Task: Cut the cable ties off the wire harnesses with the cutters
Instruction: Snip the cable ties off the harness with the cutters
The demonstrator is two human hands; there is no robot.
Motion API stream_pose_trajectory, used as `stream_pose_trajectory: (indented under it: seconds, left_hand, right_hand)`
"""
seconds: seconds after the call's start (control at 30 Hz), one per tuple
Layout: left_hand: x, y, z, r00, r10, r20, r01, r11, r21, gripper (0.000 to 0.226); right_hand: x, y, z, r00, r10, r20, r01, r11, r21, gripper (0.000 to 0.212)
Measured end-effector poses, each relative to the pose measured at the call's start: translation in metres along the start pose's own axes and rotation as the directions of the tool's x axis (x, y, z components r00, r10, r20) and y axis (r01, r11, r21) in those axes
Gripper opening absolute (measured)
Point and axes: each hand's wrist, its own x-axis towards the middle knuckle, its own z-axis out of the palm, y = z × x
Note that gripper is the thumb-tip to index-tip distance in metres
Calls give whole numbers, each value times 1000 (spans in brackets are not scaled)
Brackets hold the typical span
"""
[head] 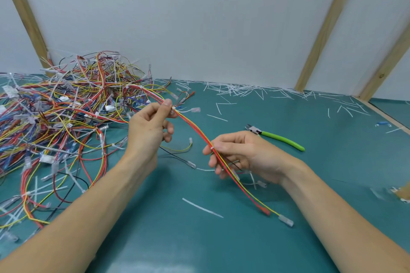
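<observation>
Wires feel light and floppy, so my left hand and right hand pinch them beside the ties. Cutters lie on the bench, unheld.

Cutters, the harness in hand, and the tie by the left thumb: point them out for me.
Cutters [281,138]: head view, on the green handle.
Harness [195,127]: head view, on the wires between the hands.
Cable tie [173,107]: head view, on its white head.
</observation>
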Motion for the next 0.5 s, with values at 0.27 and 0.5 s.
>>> stream_pose_trajectory:
  seconds: [0.27, 0.5]
  left_hand:
    - [0, -2, 0, 992, -100, 78, 101, 995, -4, 18]
    - [-14, -9, 8, 879, -171, 446, 48, 961, 274, 35]
  right_hand:
    - [0, 0, -3, 996, -82, -27, 85, 984, 155, 16]
    - [7, -4, -4, 934, -176, -310, 288, 885, 367, 15]
